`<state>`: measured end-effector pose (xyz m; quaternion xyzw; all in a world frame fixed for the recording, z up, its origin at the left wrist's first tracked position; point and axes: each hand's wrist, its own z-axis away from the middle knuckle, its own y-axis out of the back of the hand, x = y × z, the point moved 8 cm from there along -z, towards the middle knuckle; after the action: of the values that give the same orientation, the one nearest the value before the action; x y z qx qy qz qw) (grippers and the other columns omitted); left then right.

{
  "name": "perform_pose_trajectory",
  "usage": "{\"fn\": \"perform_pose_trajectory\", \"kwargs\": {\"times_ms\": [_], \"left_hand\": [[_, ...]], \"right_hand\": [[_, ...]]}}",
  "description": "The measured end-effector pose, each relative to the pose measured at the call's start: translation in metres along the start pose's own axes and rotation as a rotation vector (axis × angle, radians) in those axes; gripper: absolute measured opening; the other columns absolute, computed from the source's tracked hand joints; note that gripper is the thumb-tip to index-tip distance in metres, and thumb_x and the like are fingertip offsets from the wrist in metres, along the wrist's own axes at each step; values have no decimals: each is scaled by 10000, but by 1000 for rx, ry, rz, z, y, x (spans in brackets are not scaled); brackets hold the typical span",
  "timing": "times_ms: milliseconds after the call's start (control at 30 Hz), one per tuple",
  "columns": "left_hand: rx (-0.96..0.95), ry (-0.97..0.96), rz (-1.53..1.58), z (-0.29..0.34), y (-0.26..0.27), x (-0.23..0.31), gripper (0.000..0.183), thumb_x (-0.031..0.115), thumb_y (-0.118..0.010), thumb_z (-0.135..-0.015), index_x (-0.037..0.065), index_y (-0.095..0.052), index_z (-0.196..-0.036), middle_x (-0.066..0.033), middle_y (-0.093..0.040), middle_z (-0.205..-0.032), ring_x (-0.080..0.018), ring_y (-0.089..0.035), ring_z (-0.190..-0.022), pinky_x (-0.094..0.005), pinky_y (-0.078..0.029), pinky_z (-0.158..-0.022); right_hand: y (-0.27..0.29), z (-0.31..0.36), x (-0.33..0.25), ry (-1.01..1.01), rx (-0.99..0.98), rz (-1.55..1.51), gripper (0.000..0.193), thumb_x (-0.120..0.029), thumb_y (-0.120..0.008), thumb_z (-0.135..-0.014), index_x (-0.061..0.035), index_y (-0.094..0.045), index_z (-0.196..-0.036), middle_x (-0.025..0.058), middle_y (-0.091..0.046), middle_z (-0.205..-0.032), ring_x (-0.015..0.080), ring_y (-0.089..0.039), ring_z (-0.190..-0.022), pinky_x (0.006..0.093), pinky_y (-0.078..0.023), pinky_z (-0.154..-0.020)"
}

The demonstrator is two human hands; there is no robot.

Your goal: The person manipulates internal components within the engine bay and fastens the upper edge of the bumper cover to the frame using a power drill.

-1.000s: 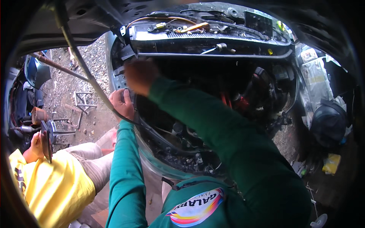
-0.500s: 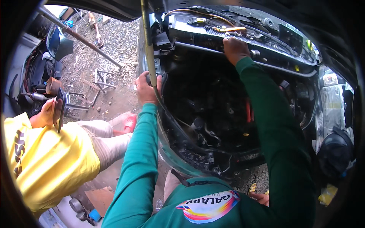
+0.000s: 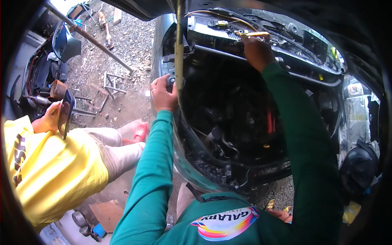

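Observation:
My left hand is at the left fender edge of an open car engine bay, fingers bent around a small dark round part by the metal bracket. A pale pole comes down beside its fingertips. My right hand reaches over the bay to the cowl, its fingers curled at a yellow-handled tool. The fingertips are partly hidden, so I cannot tell whether they grip it. Small hardware and a connector lie on the cowl near that hand.
On the left, a person in a yellow shirt holds a phone. Behind are a metal stool frame, a slanted pole and gravel. The raised hood hangs overhead. A black bag-like object sits at right.
My right hand has moved up to the yellow-handled tool, covering its left end. My left hand stays at the fender edge, its fingers shifted around the dark round part. The view has shifted slightly.

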<state>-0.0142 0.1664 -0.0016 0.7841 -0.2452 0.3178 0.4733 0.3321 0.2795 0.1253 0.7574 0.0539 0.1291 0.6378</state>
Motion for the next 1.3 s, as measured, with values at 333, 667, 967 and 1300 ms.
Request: {"fn": "perform_pose_trajectory", "kwargs": {"times_ms": [333,667,967,1300], "left_hand": [[42,64,12,2,-4,-13,363,260,-828,-812,148,-758,-1151,-151,-689,-1202,-339,-608,-1190,-435,-518,-1004],[46,-40,-101,2,2,7,198,313,-712,-954,125,-766,-982,-95,-763,-1017,-351,-587,-1235,-471,-478,-1045],[-43,78,-165,2,-2,-20,224,274,-720,-884,140,-776,-1055,-124,-755,-1113,-409,-574,-1243,-492,-472,-1064],[-26,102,-205,7,-11,-27,264,299,-716,-882,106,-757,-1059,-183,-730,-1133,-429,-571,-1223,-530,-469,-1028]], "right_hand": [[41,0,-218,519,116,-997,187,-109,-669,-971,-55,-608,-1140,199,-699,-937,372,-714,-821,417,-563,-747],[36,-3,-258,705,-179,-750,409,-97,-725,-819,-88,-721,-1228,202,-760,-932,382,-753,-906,457,-587,-804],[60,-4,-283,867,70,-599,166,-153,-686,-828,-37,-707,-945,168,-715,-893,358,-728,-868,451,-591,-759],[48,-33,-309,497,26,-401,169,-193,-670,-835,-65,-771,-878,140,-748,-888,308,-743,-802,452,-590,-695]]}}
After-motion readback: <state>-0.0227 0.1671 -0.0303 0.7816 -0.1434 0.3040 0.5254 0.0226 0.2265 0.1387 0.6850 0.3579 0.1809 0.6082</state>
